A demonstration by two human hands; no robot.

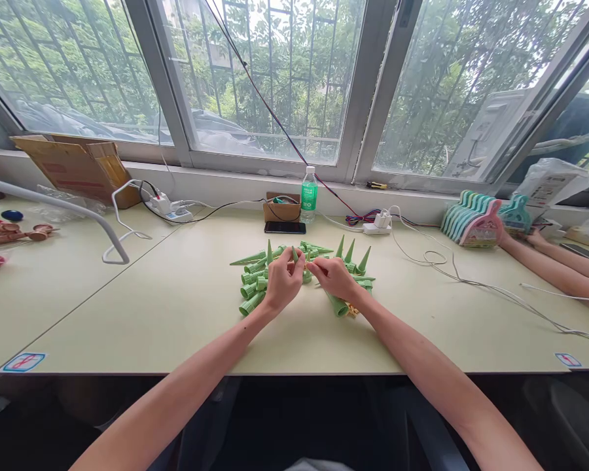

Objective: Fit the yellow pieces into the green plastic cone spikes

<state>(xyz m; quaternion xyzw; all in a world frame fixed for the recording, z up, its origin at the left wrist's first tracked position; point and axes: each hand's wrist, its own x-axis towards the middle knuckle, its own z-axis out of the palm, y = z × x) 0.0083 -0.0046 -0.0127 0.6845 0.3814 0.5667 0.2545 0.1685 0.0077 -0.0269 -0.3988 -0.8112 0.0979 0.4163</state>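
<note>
My left hand (285, 278) is closed around a green plastic cone (295, 254), its pointed tip showing above the fingers. Close beside it, my right hand (332, 275) pinches something small whose shape I cannot make out. Several more green cones (250, 291) lie on their sides to the left, open ends toward me. On the right, some cones (349, 251) stand point up and others lie down. Under my right wrist rests a cone (338, 305) next to a small pile of yellow pieces (353, 310), partly hidden by the wrist.
Behind the cones are a phone (285, 227), a small cardboard box (281, 209) and a water bottle (309, 195). White cables (436, 256) cross the table on the right. Another person's arms (550, 261) reach toward pastel plastic items (474, 219). A lamp arm (78, 209) hangs at left.
</note>
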